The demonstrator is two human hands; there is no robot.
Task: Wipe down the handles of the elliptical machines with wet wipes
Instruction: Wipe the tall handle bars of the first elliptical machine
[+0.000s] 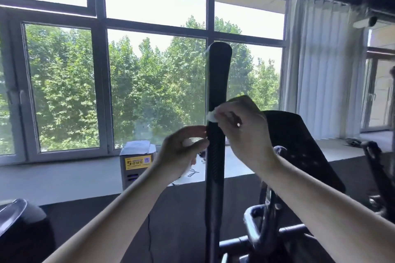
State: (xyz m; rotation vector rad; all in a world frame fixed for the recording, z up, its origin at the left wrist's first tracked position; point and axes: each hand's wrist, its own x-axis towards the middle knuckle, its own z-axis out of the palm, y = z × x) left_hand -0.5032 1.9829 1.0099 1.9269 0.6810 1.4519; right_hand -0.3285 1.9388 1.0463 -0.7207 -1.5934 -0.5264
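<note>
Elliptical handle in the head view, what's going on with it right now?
A person stands at an elliptical machine by the windows, working on its upright black handle. The right hand presses a white wet wipe against the handle about midway up, fingers curled round the wipe. The left hand touches the handle's left side just below, and seems to hold something white, maybe another wipe; too blurred to tell. The console sits behind to the right.
</note>
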